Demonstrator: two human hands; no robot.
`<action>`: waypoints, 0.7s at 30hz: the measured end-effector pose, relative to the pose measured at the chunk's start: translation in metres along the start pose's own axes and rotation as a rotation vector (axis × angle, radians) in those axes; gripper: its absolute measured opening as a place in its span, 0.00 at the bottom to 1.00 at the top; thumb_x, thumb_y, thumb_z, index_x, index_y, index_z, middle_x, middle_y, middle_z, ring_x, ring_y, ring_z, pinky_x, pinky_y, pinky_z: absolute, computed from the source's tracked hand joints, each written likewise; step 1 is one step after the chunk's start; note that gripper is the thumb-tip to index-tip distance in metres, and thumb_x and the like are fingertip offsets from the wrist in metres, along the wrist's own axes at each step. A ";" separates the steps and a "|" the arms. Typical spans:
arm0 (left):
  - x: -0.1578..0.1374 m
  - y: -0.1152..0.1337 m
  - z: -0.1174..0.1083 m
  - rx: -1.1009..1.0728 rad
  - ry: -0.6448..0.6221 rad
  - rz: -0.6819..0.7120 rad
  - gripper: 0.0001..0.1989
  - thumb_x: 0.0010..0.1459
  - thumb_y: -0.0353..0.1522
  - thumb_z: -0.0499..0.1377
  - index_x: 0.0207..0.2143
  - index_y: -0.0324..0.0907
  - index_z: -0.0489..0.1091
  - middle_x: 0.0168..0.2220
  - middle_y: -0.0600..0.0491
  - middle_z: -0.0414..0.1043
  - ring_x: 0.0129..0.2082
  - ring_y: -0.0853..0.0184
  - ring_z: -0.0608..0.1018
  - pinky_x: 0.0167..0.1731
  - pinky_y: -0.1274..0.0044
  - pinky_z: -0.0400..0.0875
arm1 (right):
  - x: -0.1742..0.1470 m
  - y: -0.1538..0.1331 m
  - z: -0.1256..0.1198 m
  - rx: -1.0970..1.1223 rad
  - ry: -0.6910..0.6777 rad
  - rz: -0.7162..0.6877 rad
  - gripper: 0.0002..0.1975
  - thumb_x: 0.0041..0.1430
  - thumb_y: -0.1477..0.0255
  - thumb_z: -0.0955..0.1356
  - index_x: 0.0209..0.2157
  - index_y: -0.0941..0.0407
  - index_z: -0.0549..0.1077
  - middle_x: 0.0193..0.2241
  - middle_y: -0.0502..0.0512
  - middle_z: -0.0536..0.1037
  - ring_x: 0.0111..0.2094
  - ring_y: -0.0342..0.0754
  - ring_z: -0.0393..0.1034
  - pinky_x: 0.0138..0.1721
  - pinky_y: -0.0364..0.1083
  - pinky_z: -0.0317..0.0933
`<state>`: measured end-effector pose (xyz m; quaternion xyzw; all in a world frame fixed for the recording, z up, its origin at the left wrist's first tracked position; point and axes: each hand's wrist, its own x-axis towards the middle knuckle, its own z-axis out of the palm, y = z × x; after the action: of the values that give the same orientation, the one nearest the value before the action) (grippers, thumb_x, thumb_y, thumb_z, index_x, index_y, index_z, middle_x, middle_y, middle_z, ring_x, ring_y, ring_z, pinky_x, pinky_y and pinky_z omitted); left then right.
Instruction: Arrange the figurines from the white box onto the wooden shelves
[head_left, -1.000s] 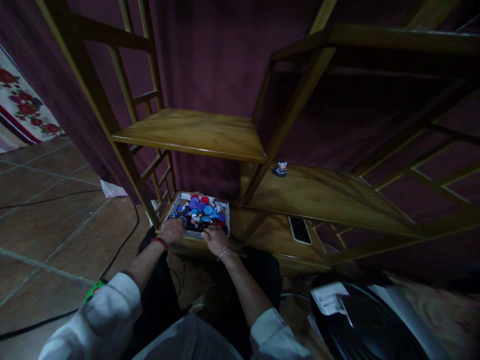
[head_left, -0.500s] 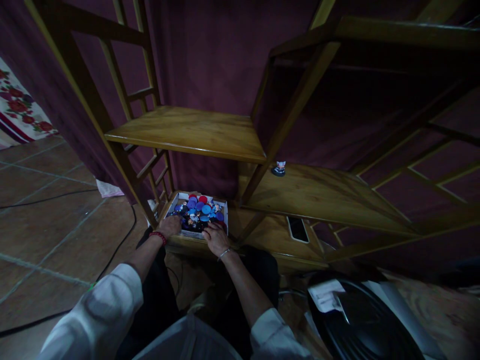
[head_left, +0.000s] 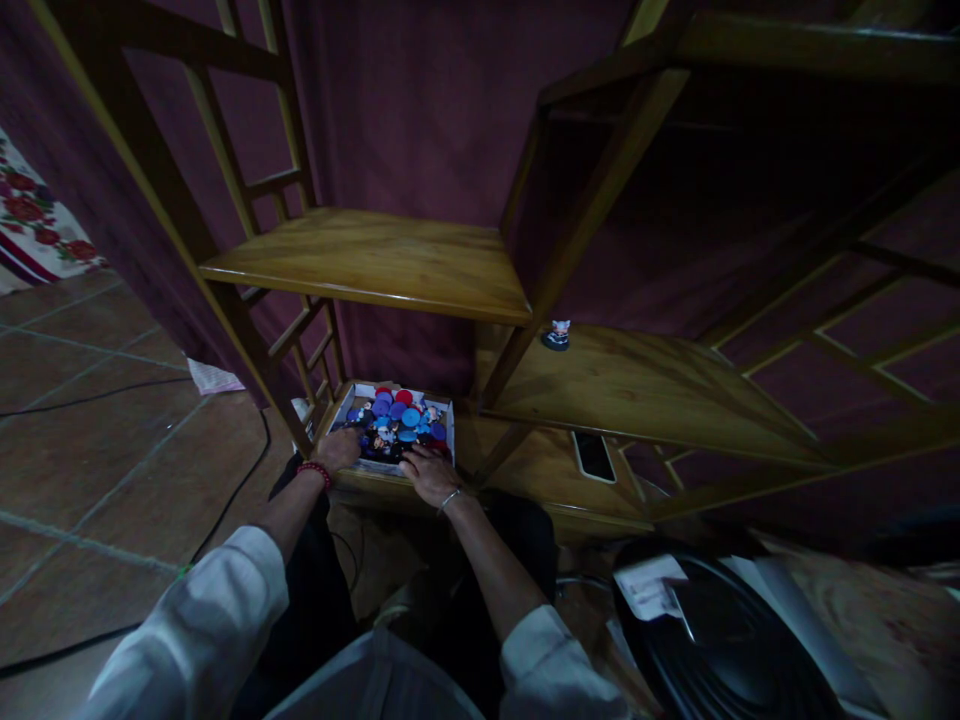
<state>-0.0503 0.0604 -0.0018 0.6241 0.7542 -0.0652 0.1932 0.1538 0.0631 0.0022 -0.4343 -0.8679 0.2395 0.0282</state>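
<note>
A shallow white box [head_left: 451, 418] on the low shelf is full of small figurines [head_left: 384, 432] with round bases in blue, purple, red and black. My left hand [head_left: 339, 450], a red beaded bracelet at its wrist, reaches over the box's near left corner. Its fingertips are lost among the dark pieces, so its grip is unclear. At the near right side, my right hand [head_left: 429, 474] lies over the rim with its fingers stretched out onto the figurines. It wears a silver bracelet, and nothing shows in its grasp. A single figurine [head_left: 556, 335] stands upright on the higher shelf to the right.
A wooden shelf [head_left: 375, 258] overhangs the area behind the box, with slanted posts [head_left: 570, 260] beside it. A phone [head_left: 595, 457] lies on the lower board at right. A black stool [head_left: 720, 630] bearing papers is at lower right. Cables [head_left: 240, 500] cross the tiled floor.
Both hands stay at the box with little movement. The right hand has shifted very slightly left, and the whole view has moved a touch.
</note>
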 end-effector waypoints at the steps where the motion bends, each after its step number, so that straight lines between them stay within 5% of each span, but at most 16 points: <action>1: -0.001 0.000 0.001 -0.005 0.006 -0.007 0.20 0.53 0.27 0.46 0.48 0.48 0.65 0.45 0.46 0.70 0.46 0.60 0.72 0.42 0.70 0.66 | 0.000 -0.001 -0.001 -0.002 -0.020 0.005 0.21 0.61 0.64 0.54 0.50 0.56 0.65 0.54 0.58 0.63 0.55 0.47 0.54 0.54 0.48 0.47; 21: 0.005 -0.008 -0.001 -0.079 0.023 0.027 0.20 0.56 0.31 0.44 0.48 0.50 0.66 0.49 0.50 0.68 0.48 0.63 0.70 0.44 0.74 0.64 | 0.011 0.001 -0.012 -0.014 -0.129 0.081 0.21 0.60 0.58 0.52 0.47 0.47 0.67 0.46 0.50 0.72 0.46 0.49 0.65 0.41 0.47 0.57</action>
<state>-0.0594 0.0638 -0.0043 0.6267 0.7500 -0.0253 0.2099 0.1508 0.0763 0.0105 -0.4528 -0.8514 0.2617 -0.0403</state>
